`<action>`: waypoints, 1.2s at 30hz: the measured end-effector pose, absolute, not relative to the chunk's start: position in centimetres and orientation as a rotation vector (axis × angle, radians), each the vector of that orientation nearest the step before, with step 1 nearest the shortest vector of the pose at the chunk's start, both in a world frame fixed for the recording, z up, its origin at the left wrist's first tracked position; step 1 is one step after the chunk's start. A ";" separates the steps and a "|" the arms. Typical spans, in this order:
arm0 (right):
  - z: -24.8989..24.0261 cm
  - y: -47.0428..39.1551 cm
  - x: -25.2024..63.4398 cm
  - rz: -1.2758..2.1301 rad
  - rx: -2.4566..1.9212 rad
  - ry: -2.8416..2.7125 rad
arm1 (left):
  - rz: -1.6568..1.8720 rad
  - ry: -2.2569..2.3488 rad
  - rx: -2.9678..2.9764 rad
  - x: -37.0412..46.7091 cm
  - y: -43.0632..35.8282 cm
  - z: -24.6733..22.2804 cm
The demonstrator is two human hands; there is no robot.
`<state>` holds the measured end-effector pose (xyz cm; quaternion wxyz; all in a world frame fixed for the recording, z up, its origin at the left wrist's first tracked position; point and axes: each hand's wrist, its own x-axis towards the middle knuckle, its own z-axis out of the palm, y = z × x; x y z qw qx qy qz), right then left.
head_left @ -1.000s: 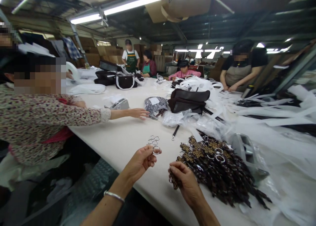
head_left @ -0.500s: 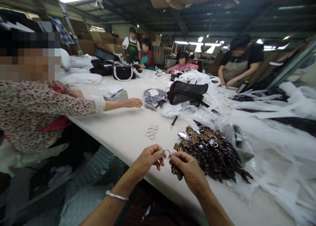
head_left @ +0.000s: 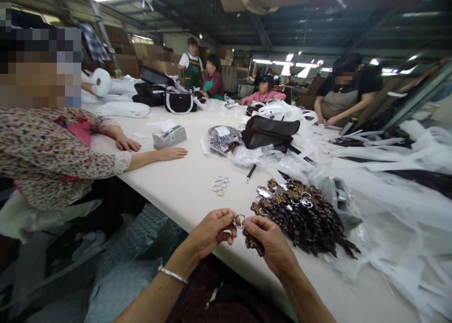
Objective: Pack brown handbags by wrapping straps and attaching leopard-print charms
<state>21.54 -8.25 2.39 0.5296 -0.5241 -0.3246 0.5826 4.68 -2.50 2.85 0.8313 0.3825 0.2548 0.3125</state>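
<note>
Between my two hands is a silver metal ring (head_left: 239, 221), above the table's near edge. My left hand (head_left: 216, 231) pinches the ring's left side between thumb and fingers. My right hand (head_left: 270, 238) grips a leopard-print charm (head_left: 254, 244) that hangs below its fingers, close against the ring's right side. Whether the ring passes through the charm's loop is hidden by the fingertips. Several loose rings (head_left: 220, 185) lie on the white table (head_left: 165, 181) beyond my left hand. To the right of my hands is a heap of leopard-print charms with dark tassels (head_left: 300, 219).
A short black strap with a clip (head_left: 251, 173) lies beyond the heap. Farther back are a bagged bundle (head_left: 224, 138), a dark bag (head_left: 270, 133) and a tape dispenser (head_left: 170, 137). A co-worker's hand (head_left: 173, 153) rests at left. White strips (head_left: 399, 158) and clear plastic cover the right side.
The co-worker's outstretched arm on the left has drawn back from the bagged bundle and now lies on the table. My hands keep their hold on the ring and charm with little movement.
</note>
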 end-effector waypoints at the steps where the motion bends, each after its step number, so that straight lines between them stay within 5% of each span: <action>1: 2.4 -8.3 21.5 1.393 -1.246 -0.772 | 0.666 0.528 0.797 4.6 -2.5 2.8; 12: 3.1 -9.0 21.3 1.352 -1.296 -0.856 | 0.684 0.536 0.828 4.4 -3.1 2.7; 25: 4.4 -10.2 21.7 0.835 -1.419 -1.443 | 0.632 0.660 0.766 4.1 -3.6 3.4; 36: 5.5 -11.5 22.2 0.874 -1.238 -1.348 | 0.945 0.922 1.410 5.2 -5.4 6.0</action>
